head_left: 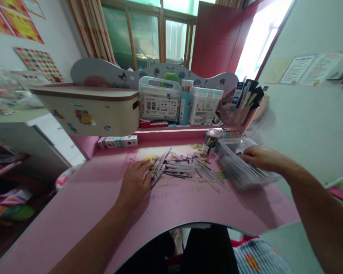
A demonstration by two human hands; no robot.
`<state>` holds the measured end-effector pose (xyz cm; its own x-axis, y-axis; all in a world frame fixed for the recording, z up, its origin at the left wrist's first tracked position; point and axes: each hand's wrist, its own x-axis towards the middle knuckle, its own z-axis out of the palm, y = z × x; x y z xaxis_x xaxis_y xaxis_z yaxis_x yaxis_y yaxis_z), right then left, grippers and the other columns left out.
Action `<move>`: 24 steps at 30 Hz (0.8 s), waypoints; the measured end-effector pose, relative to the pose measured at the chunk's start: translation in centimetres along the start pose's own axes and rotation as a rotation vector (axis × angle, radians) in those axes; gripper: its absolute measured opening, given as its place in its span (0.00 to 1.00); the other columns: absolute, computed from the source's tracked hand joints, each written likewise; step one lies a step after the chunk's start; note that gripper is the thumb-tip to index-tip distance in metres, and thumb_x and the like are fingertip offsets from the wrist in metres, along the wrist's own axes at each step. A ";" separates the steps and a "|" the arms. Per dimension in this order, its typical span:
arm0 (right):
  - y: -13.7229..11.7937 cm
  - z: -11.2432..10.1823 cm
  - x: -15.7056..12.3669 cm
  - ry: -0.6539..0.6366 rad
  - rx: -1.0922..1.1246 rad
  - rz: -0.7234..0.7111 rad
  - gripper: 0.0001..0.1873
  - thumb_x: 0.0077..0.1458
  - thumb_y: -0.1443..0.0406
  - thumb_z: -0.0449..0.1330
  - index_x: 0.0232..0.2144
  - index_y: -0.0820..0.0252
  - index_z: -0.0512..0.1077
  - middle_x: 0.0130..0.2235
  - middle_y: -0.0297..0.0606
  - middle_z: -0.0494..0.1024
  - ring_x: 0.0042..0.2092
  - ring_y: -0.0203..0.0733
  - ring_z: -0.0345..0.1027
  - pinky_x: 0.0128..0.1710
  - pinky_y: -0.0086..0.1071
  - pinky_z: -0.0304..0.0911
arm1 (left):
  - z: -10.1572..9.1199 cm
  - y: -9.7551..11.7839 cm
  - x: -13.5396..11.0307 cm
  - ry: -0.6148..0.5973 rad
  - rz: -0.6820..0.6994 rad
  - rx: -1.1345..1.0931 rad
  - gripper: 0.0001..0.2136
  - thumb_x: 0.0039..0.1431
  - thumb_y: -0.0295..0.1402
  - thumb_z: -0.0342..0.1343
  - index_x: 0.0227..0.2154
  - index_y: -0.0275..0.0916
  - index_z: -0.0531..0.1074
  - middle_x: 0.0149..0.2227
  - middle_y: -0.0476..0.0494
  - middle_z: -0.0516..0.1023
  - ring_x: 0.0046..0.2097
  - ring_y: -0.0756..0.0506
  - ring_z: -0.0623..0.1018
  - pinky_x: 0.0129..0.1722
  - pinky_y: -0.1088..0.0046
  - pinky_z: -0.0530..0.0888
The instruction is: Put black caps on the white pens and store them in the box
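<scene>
A loose pile of thin pens (183,167), many with clear or white barrels and some dark, lies on the pink desk. My left hand (137,177) is at the pile's left end, its fingers closed around several pens (161,161) that point up and away. To the right, my right hand (255,156) reaches over a clear plastic box (242,184), fingers curled together. Dark pen ends show beside those fingertips; how many it grips is hidden. More pens lie inside the box, which looks slightly blurred.
A can-shaped container (211,141) stands behind the clear box. Along the shelf are a cream bin (103,110), a clear marker case (160,101), a blue pencil holder (184,106) and a white marker box (205,108). The desk's curved front edge (200,223) is near my legs.
</scene>
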<state>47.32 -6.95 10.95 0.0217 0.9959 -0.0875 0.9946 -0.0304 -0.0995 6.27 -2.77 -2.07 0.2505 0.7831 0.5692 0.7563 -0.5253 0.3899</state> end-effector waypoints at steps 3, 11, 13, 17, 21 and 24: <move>-2.6 -1.2 -0.7 0.288 -0.024 -0.042 0.17 0.61 0.61 0.52 0.25 0.59 0.76 0.28 0.41 0.77 0.28 0.40 0.66 0.30 0.33 0.54 | 0.0 0.1 0.0 -0.003 -0.066 -0.074 0.14 0.61 0.33 0.50 0.42 0.36 0.78 0.45 0.35 0.79 0.49 0.38 0.75 0.53 0.56 0.70; -13.0 3.0 1.3 -0.039 -0.011 -0.384 0.11 0.59 0.67 0.56 0.34 0.60 0.80 0.36 0.41 0.82 0.37 0.42 0.73 0.36 0.31 0.58 | -0.5 0.4 0.1 0.007 -0.258 -0.256 0.12 0.58 0.33 0.50 0.39 0.37 0.77 0.44 0.39 0.79 0.49 0.40 0.76 0.53 0.59 0.70; -14.4 5.2 2.5 -0.048 -0.077 -0.338 0.10 0.58 0.67 0.58 0.36 0.60 0.80 0.39 0.44 0.82 0.41 0.45 0.73 0.39 0.32 0.59 | -0.7 0.7 0.2 0.024 -0.296 -0.282 0.12 0.58 0.32 0.50 0.38 0.37 0.77 0.44 0.39 0.79 0.49 0.40 0.76 0.53 0.59 0.70; -15.3 8.6 3.8 0.018 -0.142 -0.288 0.10 0.59 0.67 0.57 0.37 0.62 0.79 0.42 0.48 0.79 0.45 0.49 0.72 0.39 0.34 0.60 | -0.8 0.9 0.1 0.044 -0.325 -0.316 0.11 0.58 0.31 0.50 0.38 0.38 0.77 0.43 0.40 0.79 0.48 0.41 0.76 0.52 0.60 0.70; -15.2 10.1 4.0 0.043 -0.157 -0.255 0.12 0.61 0.69 0.54 0.40 0.62 0.77 0.44 0.48 0.77 0.46 0.49 0.71 0.39 0.34 0.60 | -0.6 0.8 -0.1 0.024 -0.267 -0.311 0.11 0.59 0.31 0.51 0.38 0.39 0.77 0.43 0.41 0.79 0.48 0.41 0.76 0.52 0.60 0.71; -15.0 10.4 4.0 0.026 -0.156 -0.236 0.12 0.61 0.70 0.52 0.40 0.62 0.76 0.44 0.48 0.77 0.45 0.48 0.70 0.39 0.34 0.60 | -0.5 0.7 -0.1 0.014 -0.236 -0.296 0.10 0.59 0.31 0.51 0.39 0.40 0.77 0.43 0.42 0.79 0.47 0.42 0.76 0.52 0.61 0.71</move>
<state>31.42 -3.38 1.77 -0.2117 0.9758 -0.0548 0.9760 0.2140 0.0401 6.47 -3.46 -1.48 0.0800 0.8905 0.4479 0.5841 -0.4060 0.7028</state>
